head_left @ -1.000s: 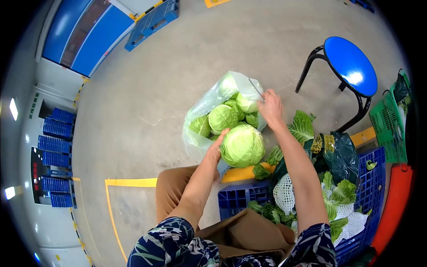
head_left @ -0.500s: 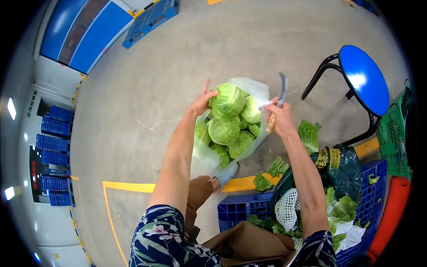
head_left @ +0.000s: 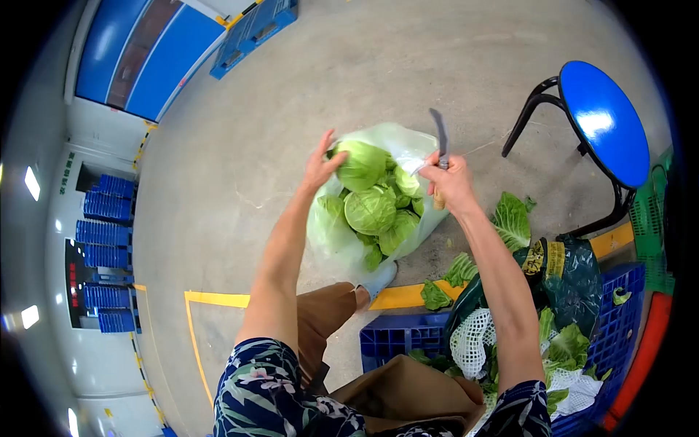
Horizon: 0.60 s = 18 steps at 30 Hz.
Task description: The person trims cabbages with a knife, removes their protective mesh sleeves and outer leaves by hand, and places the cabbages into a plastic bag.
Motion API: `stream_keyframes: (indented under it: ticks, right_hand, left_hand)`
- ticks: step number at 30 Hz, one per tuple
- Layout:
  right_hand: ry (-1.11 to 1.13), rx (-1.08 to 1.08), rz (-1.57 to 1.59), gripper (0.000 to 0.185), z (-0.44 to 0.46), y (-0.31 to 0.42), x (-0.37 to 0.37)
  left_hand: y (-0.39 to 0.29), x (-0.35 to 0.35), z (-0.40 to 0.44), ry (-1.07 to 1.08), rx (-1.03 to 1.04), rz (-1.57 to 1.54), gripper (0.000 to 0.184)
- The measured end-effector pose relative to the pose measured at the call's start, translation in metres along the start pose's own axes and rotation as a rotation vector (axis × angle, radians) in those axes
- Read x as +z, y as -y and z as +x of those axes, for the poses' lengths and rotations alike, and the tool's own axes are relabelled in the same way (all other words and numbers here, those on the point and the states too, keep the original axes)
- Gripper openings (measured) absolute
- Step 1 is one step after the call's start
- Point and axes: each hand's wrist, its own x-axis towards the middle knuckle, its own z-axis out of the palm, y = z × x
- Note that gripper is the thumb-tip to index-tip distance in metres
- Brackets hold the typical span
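Observation:
A translucent plastic bag (head_left: 331, 244) full of green cabbages (head_left: 370, 210) stands open on the floor ahead of me. My left hand (head_left: 319, 167) is at the bag's left rim, fingers stretched apart, its thumb side touching the slightly blurred top cabbage (head_left: 362, 166). In my right hand (head_left: 454, 180) is a curved knife (head_left: 440, 130) with a wooden handle, its blade pointing up and away from me. That hand is also at the bag's right rim, where the plastic meets its thumb; whether it pinches the plastic is hard to tell.
A blue stool (head_left: 604, 120) stands at the right. Loose leaves (head_left: 512, 221) lie on the floor near a blue crate (head_left: 397, 333) holding a dark green bag (head_left: 571, 280), leaves and white foam netting (head_left: 470, 342). A blue pallet (head_left: 255, 36) is at the far left.
The top cabbage has shifted slightly left and down, and its visible side has turned. My left fingers have spread away from it. My right hand has moved a little left, the knife tilting leftward.

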Motion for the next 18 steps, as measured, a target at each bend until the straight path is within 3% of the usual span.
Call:
stream_keyframes:
  ticks: [3, 7, 9, 10, 12, 14, 15, 16, 18]
  right_hand:
    - [0.028, 0.000, -0.012, 0.012, -0.002, -0.009, 0.008]
    - [0.019, 0.050, -0.079, 0.007, -0.009, -0.011, 0.006]
    - [-0.027, 0.073, -0.148, 0.013, -0.024, -0.011, -0.020]
    - [-0.015, 0.091, -0.230, 0.019, -0.030, -0.013, -0.020]
    - [-0.017, 0.112, -0.241, 0.030, -0.045, -0.018, -0.026]
    - [-0.066, 0.034, -0.140, 0.040, -0.079, -0.007, -0.039]
    - [-0.148, -0.043, -0.247, 0.036, -0.098, -0.007, -0.054]
    - [-0.239, -0.111, -0.358, 0.032, -0.117, -0.006, -0.069]
    - [-0.365, 0.056, -0.361, 0.026, -0.165, 0.003, -0.107]
  left_hand:
    - [0.014, -0.018, -0.021, 0.071, -0.131, 0.700, 0.065]
    - [0.040, 0.022, -0.030, -0.086, -0.159, 0.276, 0.065]
    - [0.106, 0.035, -0.010, -0.003, 0.149, 0.269, 0.062]
    - [0.116, 0.039, 0.000, 0.064, 0.077, 0.476, 0.061]
    - [0.079, 0.030, 0.001, 0.118, 0.055, 0.644, 0.057]
    - [0.035, 0.022, 0.003, 0.122, -0.143, 0.667, 0.050]
    - [-0.094, 0.051, -0.026, 0.121, -0.296, 0.905, 0.039]
    - [-0.114, 0.066, -0.038, 0.052, -0.045, 0.885, 0.036]
    - [-0.148, 0.102, -0.053, -0.002, 0.350, 0.694, 0.031]
